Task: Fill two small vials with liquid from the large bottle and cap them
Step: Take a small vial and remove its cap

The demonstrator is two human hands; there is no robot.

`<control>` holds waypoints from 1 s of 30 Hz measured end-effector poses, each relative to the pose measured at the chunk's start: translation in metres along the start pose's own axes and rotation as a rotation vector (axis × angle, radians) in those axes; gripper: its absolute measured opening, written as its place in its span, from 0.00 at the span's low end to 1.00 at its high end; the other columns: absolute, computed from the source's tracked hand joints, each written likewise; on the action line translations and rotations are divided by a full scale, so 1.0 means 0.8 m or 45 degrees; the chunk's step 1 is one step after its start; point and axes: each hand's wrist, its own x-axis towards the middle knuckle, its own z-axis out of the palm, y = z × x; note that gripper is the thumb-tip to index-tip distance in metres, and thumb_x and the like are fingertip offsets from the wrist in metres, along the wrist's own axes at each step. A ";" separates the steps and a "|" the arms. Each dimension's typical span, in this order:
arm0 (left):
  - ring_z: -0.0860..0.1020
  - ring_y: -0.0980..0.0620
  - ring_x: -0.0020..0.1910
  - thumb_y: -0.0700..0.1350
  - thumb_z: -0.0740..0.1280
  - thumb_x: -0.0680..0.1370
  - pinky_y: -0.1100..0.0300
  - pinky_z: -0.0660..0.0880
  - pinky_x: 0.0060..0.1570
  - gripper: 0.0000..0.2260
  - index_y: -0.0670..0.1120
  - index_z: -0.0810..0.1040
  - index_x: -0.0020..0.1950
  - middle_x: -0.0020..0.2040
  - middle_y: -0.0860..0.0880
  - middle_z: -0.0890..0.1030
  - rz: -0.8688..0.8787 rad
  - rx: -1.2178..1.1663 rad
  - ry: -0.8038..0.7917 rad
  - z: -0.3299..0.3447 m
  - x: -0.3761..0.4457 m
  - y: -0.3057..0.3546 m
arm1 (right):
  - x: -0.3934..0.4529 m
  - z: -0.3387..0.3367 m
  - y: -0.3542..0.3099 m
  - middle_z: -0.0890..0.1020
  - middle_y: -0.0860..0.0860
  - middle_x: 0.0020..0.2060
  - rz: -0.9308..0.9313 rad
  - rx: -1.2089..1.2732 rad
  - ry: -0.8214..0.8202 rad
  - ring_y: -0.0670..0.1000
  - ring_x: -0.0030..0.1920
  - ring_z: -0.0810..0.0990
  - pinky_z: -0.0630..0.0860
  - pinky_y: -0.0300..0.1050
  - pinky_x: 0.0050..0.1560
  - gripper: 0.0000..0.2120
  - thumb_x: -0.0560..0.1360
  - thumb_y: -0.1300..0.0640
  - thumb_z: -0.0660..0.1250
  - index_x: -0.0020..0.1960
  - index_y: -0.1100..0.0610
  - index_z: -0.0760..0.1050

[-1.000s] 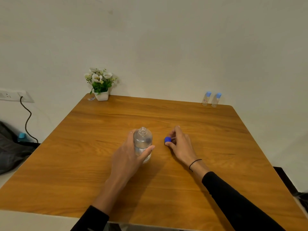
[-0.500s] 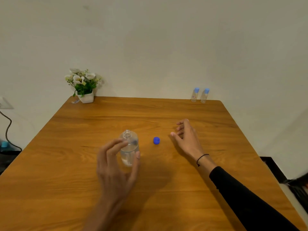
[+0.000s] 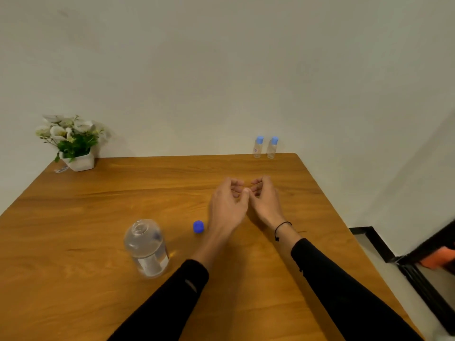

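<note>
The large clear bottle (image 3: 146, 247) stands uncapped and upright on the wooden table (image 3: 98, 217), partly filled with clear liquid. Its dark blue cap (image 3: 198, 226) lies on the table to its right. Two small vials, one (image 3: 257, 147) beside the other (image 3: 272, 147), stand with light blue caps on at the table's far right edge by the wall. My left hand (image 3: 227, 205) and my right hand (image 3: 266, 200) hover side by side over the table's middle, fingers curled and apart, holding nothing, well short of the vials.
A white pot of artificial flowers (image 3: 73, 143) stands at the far left corner. The wall runs close behind the table. Right of the table lies a dark frame with an orange object (image 3: 440, 257) on the floor.
My left hand let go of the large bottle and swung right past the cap. My right hand left the cap on the table. Both hands have moved forward toward the vials.
</note>
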 end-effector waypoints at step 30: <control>0.78 0.54 0.64 0.47 0.71 0.82 0.55 0.78 0.66 0.22 0.49 0.72 0.76 0.68 0.53 0.77 -0.195 -0.191 -0.055 0.013 0.028 -0.011 | 0.089 0.019 0.019 0.78 0.52 0.44 0.061 -0.415 0.028 0.54 0.43 0.75 0.66 0.46 0.37 0.08 0.81 0.49 0.65 0.48 0.53 0.72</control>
